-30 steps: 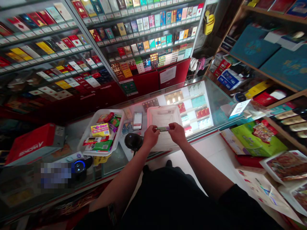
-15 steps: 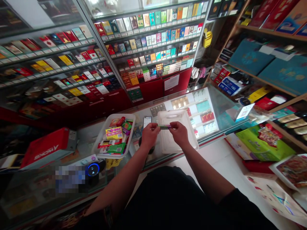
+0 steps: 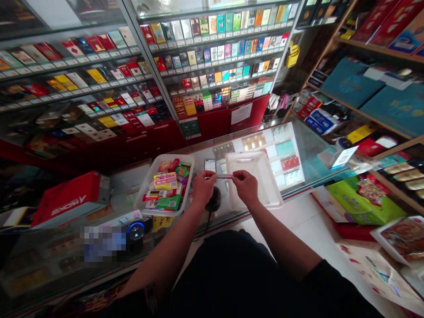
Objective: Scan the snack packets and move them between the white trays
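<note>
My left hand and my right hand meet over the glass counter, each pinching one end of a thin, flat packet. It lies level between the fingertips, its narrow edge towards me; its print is too small to read. Below and to the right sits a shallow white tray with a thin pale item near its far edge. Left of my hands, a white plastic bin holds several colourful sweet packets. A lit phone lies just beyond my left hand.
A black rounded device with a cable stands beside my left wrist. Further left are a red box and a blue-ringed device. A display stand is on the right. Cigarette shelves line the back.
The packet has tilted so that its narrow edge shows instead of its green and purple face. The camera view has shifted, moving the counter things slightly right. Both hands keep hold.
</note>
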`<state>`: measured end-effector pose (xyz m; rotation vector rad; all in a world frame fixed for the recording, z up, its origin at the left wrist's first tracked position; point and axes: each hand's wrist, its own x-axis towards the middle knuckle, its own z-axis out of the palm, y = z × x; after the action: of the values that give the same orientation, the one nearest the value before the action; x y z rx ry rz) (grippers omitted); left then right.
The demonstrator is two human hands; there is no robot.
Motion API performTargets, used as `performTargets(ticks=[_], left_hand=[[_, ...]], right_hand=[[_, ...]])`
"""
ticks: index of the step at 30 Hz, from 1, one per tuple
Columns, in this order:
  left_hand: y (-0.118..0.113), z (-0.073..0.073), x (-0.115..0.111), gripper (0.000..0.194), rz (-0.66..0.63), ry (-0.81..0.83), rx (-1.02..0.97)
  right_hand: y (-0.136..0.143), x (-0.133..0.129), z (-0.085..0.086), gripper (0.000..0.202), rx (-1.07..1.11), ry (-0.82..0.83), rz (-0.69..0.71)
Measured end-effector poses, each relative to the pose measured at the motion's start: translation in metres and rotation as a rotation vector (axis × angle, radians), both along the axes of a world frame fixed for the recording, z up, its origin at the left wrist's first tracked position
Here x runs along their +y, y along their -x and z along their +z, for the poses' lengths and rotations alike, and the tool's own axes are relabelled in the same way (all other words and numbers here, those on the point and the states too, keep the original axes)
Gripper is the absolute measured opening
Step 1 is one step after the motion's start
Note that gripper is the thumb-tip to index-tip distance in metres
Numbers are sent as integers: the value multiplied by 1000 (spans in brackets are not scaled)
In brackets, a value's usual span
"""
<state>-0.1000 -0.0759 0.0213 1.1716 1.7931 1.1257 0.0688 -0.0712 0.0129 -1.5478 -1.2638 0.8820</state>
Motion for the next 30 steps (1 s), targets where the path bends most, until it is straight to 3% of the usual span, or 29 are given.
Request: performTargets(ticks=[6,12,17,30], left_hand=[[13,0,-2,12,-21,-53,129],[29,-7,-4,21,-79,-16,236],[40,-14,-7,32,-202,-89,307],[62,-50,-11,54,-242,-78,52]], right_hand=[[8,-5,2,18,-27,9,-29],[14,-8,-3,20,-113,39,-9],[19,-11,-10,25,-170,27,31],[28,-14,-24,28,-157,3,106]])
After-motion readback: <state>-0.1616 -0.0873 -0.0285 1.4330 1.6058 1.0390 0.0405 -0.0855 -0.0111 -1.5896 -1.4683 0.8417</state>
